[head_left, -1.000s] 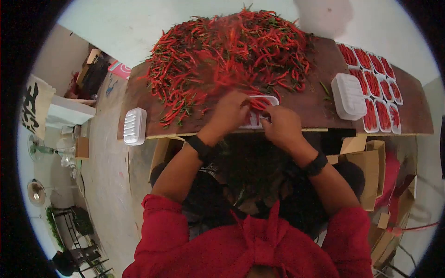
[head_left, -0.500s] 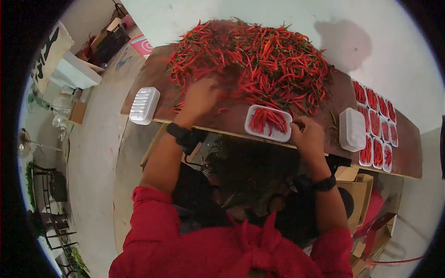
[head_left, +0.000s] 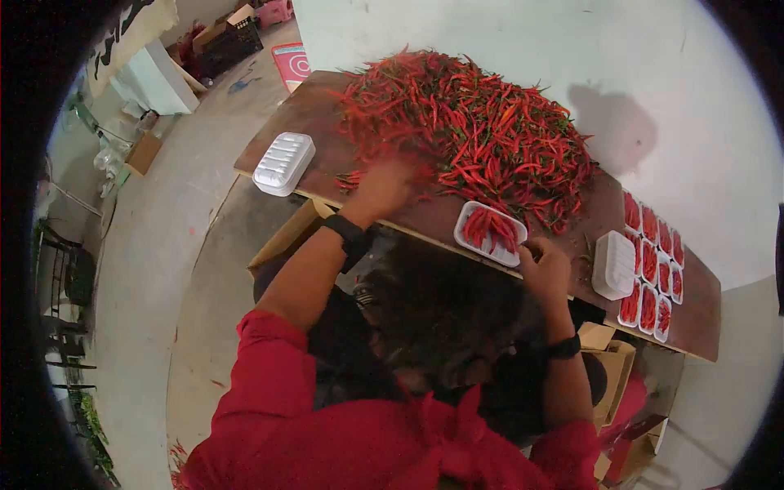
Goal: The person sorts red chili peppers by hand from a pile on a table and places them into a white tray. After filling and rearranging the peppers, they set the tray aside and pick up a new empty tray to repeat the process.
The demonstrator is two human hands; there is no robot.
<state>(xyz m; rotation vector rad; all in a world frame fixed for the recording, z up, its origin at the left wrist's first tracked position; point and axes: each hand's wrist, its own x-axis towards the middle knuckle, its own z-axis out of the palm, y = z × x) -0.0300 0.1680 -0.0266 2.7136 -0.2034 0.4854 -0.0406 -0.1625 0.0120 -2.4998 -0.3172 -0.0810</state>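
Note:
At the near edge of the table, a white foam tray [head_left: 463, 220] holds a small bunch of red chili peppers [head_left: 492, 229]. My right hand [head_left: 545, 268] is at the tray's right end, thumb and fingers closed on its rim. My left hand [head_left: 390, 188] is smeared by motion at the lower left of a large heap of red chilies [head_left: 490, 122]. Whether its fingers hold any chilies cannot be made out. A few loose chilies [head_left: 349, 180] lie just left of that hand.
Stacked white trays stand upside down at the left [head_left: 284, 163] and the right [head_left: 614, 265] of the brown table [head_left: 327, 106]. Several filled chili trays [head_left: 648, 306] sit in rows at the right end. Behind the heap rises a pale wall [head_left: 506, 41]. Cardboard boxes [head_left: 612, 376] are below.
The view has turned, so the table appears more slanted. My left hand has moved nearer the table's front edge, away from the heap. My right hand stays at the tray's right end.

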